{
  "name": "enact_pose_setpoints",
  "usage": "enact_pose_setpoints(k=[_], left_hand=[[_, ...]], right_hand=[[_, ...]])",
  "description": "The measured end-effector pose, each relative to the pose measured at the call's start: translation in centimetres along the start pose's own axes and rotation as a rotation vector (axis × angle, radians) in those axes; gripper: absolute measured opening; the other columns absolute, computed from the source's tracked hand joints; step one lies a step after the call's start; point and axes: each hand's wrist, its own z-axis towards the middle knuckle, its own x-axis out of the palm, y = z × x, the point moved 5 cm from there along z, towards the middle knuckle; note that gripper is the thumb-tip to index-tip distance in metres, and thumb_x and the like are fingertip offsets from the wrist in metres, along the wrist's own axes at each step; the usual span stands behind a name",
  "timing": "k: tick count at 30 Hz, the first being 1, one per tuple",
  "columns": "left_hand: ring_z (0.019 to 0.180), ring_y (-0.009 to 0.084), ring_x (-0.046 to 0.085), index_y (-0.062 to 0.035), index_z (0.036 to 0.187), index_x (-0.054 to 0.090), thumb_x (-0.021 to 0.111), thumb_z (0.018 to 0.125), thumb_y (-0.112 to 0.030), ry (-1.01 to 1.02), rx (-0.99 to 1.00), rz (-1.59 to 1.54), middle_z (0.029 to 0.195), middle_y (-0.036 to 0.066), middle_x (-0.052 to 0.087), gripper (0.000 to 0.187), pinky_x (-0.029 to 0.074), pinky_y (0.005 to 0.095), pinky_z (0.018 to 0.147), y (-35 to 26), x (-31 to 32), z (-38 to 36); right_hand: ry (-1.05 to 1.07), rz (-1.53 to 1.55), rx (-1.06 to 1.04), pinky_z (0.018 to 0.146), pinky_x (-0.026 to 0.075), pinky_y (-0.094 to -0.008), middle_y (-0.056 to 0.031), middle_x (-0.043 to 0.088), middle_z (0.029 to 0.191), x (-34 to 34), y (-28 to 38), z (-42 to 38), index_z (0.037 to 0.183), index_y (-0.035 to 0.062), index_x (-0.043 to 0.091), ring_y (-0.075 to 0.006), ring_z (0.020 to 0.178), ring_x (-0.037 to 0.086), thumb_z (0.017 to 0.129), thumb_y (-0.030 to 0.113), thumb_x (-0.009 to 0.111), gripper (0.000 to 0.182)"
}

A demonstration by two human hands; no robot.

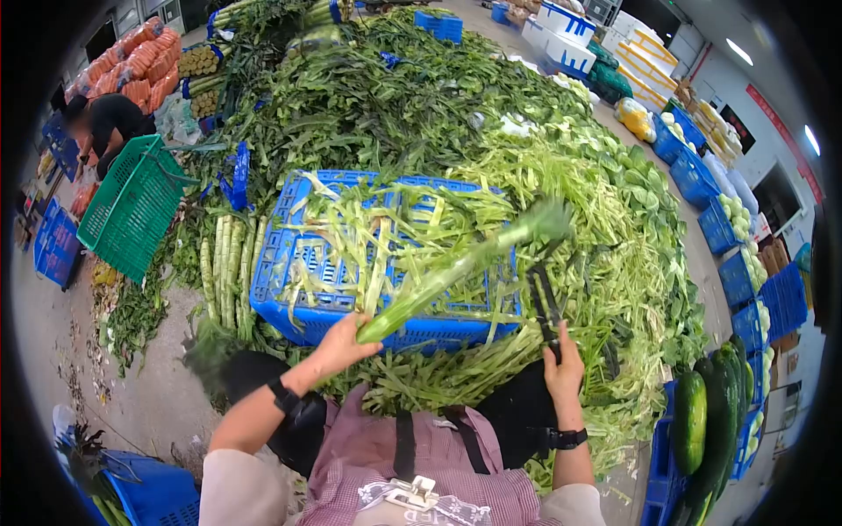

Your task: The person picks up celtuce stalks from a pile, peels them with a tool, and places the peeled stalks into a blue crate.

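At the centre of the view, a blue plastic crate (298, 326) with slatted, openwork sides sits before the person's knees, its top strewn with limp, ribbon-like pale green peelings (377, 254). The left hand (346, 344), at seven o'clock, is closed around the thick, smooth end of a long green stalk (447, 279), fingers wrapped and no gap showing. The stalk slants up over the crate towards two o'clock, glossy and rounded along its length, ending in a blurred leafy tip. The right hand (564, 364), at four o'clock, is closed in a fist round the handle of a slim black tool (544, 302), whose narrow, straight frame points up towards one o'clock, just beside the crate's right edge and apart from the stalk's lower part. At nine o'clock, close to the crate, pale, ringed stalks (232, 263) stand side by side like thin canes. Ragged dark leaves (351, 105) heap up at twelve o'clock, while shredded, stringy strips (614, 263) spread at three. Further out, a green mesh-sided basket (127, 206) tilts at ten o'clock, near a person in a dark top (114, 123) bending down. Large, smooth-skinned dark green gourds (690, 421) lie at four o'clock in a blue container (658, 478).
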Motion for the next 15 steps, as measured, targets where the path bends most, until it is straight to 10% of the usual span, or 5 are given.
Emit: enact_pose_setpoints(k=[9,15], left_hand=[[0.101,0.0428,0.058,-0.0013,0.143,0.020,0.060,0.087,-0.028,0.207,-0.103,-0.056,0.108,0.029,0.058,0.074,0.046,0.0429,0.086,-1.4,7.5,-5.5],[0.063,0.0104,0.060,-0.0062,0.145,0.025,0.067,0.084,-0.026,0.339,-0.183,-0.578,0.087,0.007,0.062,0.077,0.050,0.0271,0.060,-0.7,9.0,-6.6]], right_hand=[[0.160,-0.099,-0.293,0.058,0.049,-0.0349,-0.0078,0.057,0.086,5.6,9.5,2.3,0.121,0.0164,0.060,-0.0259,0.069,0.061,0.079,0.016,0.069,0.044],[0.364,-0.083,-0.549,0.050,0.049,-0.0342,-0.0061,0.055,0.081,7.6,11.9,-0.5,0.120,0.0213,0.059,-0.0230,0.061,0.060,0.079,0.028,0.068,0.043]])
